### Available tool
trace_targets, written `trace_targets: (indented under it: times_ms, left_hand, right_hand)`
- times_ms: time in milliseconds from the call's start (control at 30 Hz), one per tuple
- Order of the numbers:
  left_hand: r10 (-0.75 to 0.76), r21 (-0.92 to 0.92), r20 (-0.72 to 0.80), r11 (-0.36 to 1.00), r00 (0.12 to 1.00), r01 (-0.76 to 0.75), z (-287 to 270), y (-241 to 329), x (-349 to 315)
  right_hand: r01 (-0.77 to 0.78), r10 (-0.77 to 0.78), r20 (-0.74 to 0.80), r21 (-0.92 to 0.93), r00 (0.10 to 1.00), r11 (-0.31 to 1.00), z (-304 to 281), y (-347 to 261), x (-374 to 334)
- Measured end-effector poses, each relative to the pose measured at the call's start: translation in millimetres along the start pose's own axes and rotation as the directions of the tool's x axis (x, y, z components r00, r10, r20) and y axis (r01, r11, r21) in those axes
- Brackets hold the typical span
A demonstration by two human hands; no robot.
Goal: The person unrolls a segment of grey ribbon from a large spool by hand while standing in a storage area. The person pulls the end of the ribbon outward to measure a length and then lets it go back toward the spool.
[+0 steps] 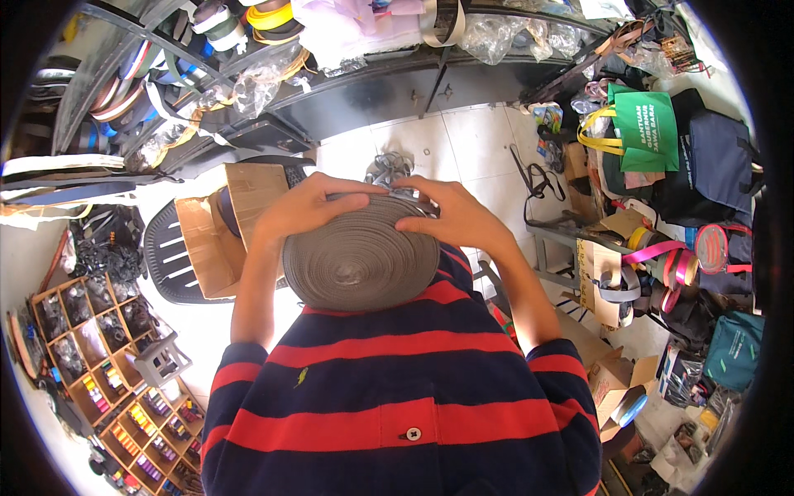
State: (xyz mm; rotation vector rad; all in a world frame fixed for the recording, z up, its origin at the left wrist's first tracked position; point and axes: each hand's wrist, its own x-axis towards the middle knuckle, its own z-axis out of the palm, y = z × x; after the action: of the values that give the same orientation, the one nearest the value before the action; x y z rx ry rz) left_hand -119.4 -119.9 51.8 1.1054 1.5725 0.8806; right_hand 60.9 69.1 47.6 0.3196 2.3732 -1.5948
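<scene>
A large roll of grey webbing strap point(356, 256), wound in a flat spiral, is against the front of my striped shirt, its round face toward me. My left hand point(314, 202) grips its far left edge, thumb on the face and fingers over the rim. On the far right edge my right hand point(451, 213) does likewise, thumb pressed on the face. The fingertips of both hands nearly meet at the top of the rim, and part of the fingers is hidden behind the roll.
An open cardboard box point(207, 248) rests on a dark slatted chair point(161, 256) at left. A divided wooden shelf point(107, 372) holds thread spools. Black racks with strap rolls line the far side. Bags, including a green bag point(649, 132), and boxes crowd the right.
</scene>
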Motion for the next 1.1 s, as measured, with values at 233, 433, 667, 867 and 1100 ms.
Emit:
trace_targets:
  times_ms: [233,433,667,867,1100]
  left_hand:
    - [-0.039,-0.157,-0.109,0.987,0.993,0.022,-3,-12,-23]
    - [-0.09,-0.174,-0.313,0.984,0.946,0.036,-6,-27,-3]
    - [-0.304,-0.166,-0.123,0.945,0.945,0.283,-26,-3,39]
    - [-0.139,0.087,-0.315,0.981,0.939,0.175,29,-5,37]
    - [-0.35,-0.029,-0.551,0.916,0.758,0.401,97,32,-1]
  right_hand:
    - [-0.027,0.175,-0.353,0.389,0.919,0.921,68,4,-34]
    - [0.002,0.113,-0.435,0.256,0.893,0.967,32,14,-1]
    - [-0.042,0.004,0.107,0.35,0.994,0.936,-43,32,60]
    - [0.057,-0.061,0.037,0.093,0.997,0.994,-39,33,57]
    - [0.026,-0.029,0.08,0.039,0.996,0.999,-49,49,-15]
